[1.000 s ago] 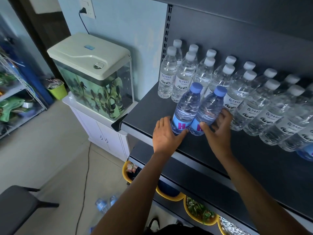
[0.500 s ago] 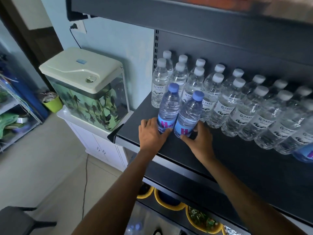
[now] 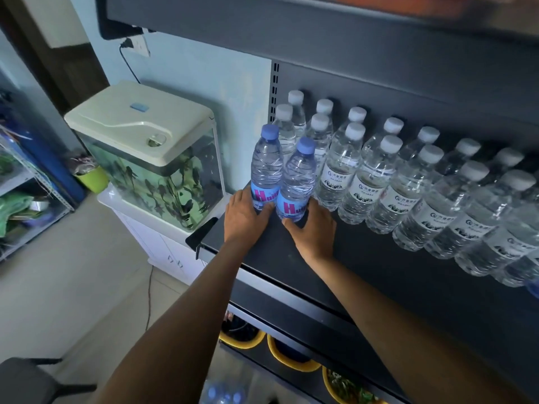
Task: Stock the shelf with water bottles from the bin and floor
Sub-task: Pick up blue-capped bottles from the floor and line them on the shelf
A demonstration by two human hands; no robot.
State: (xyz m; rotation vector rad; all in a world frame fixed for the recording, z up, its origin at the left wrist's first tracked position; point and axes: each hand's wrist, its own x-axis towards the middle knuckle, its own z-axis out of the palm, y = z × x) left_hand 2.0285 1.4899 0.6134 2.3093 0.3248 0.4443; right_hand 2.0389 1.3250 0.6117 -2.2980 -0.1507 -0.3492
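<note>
We grip two blue-capped bottles standing upright and touching near the front-left corner of the shelf. Bare shelf lies open in front of them and to their right. Our left hand curls round the left bottle at its base, and our right hand round the right bottle. Rows of white-capped bottles crowd close behind. Below, yellow bowls sit under the shelf, one holding greens. Floor bottles show blurred. A fish tank stands just left of the shelf.
</note>
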